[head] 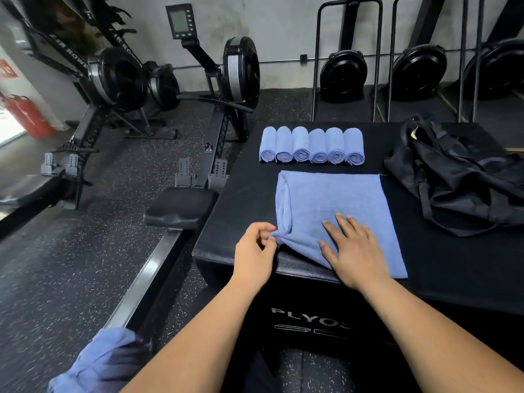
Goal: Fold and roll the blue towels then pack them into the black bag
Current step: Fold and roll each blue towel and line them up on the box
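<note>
A blue towel [340, 199] lies folded flat on the black plyo box [453, 265]. My left hand [255, 251] pinches the towel's near left corner, which is bunched and lifted a little. My right hand [354, 251] presses flat on the towel's near part with straight fingers. Several rolled blue towels [312, 146] lie side by side in a row at the far side of the box. The black bag [459, 182] lies slumped on the box to the right, its straps loose and its mouth partly open.
More blue towels [99, 361] lie in a loose heap at the lower left. A rowing machine's seat [181, 207] and rail [147, 282] run close along the box's left side. Other rowers [119, 78] stand along the wall behind.
</note>
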The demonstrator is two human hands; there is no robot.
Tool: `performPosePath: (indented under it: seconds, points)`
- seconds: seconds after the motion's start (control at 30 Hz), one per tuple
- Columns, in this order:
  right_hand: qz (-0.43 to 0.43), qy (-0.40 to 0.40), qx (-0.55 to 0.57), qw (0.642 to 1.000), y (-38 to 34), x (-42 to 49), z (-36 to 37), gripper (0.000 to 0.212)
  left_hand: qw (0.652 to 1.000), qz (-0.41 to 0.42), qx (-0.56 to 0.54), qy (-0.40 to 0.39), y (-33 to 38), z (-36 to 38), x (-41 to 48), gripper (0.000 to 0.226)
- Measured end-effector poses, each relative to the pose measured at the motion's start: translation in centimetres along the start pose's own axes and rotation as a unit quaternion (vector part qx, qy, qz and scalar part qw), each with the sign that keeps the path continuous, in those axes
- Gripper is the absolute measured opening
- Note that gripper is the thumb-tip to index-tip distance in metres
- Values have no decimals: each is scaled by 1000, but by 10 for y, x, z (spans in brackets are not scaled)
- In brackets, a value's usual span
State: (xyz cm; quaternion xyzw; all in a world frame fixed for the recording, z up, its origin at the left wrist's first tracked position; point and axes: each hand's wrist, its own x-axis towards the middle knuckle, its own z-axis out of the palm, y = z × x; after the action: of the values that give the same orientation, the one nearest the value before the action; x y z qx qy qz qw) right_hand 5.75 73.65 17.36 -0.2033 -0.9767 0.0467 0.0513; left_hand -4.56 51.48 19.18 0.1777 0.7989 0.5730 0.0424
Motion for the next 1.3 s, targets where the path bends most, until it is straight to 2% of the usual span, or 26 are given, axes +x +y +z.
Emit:
performPosePath:
  seconds: [0.07,0.17,0.23,0.3,0.33,0.4,0.5,0.7,0.83,0.87,0.93,1.0,1.03,1.1,1.13,1.2,1.3]
  points:
    - [0,-2,0,1000,0,0,0,76,999,-11,-38,8,4,-4,2,28]
    - [1,-5,2,1000,0,-1,0,75,1000,-5,9,-16,2,-11,6,26]
    - [0,-6,3,1000,1,-1,0,75,992,40,95,-70,-6,-17,8,10]
    - [1,-9,3,1000,1,0,1,75,958,110,233,-122,-13,-23,7,25]
    - [1,-9,5,1000,1,0,1,76,942,133,281,-123,-15,-25,7,26]
    - [2,-10,8,1000,1,0,1,77,939,142,303,-85,-21,-28,6,18]
    - [2,-10,13,1000,0,1,0,78,959,63,278,-11,-23,-28,5,21]
    - [3,-16,7,1000,2,1,1,78,917,29,397,0,-15,-13,3,41]
    - [-1,-34,16,999,3,4,-1,78,893,-45,445,44,-7,-14,4,11]
    - [-2,-44,23,999,4,5,-3,77,896,-39,440,49,-7,-14,5,13]
    - [-6,-55,41,998,5,7,-8,81,912,48,404,55,-7,-12,9,29]
    - [-16,-38,51,998,3,10,-13,87,916,175,359,24,-3,-2,17,45]
    - [-23,-29,50,998,0,10,-15,87,910,225,348,-19,0,5,22,51]
    - [-35,-28,34,998,-1,8,-14,86,874,272,381,-133,1,21,26,61]
    - [-38,-36,21,998,2,4,-11,86,850,270,417,-176,-2,26,26,67]
    - [-32,-52,2,998,16,-6,-6,88,818,212,485,-226,-16,25,27,79]
    - [-16,-52,-11,998,47,-17,-8,86,808,153,524,-221,-27,11,25,89]
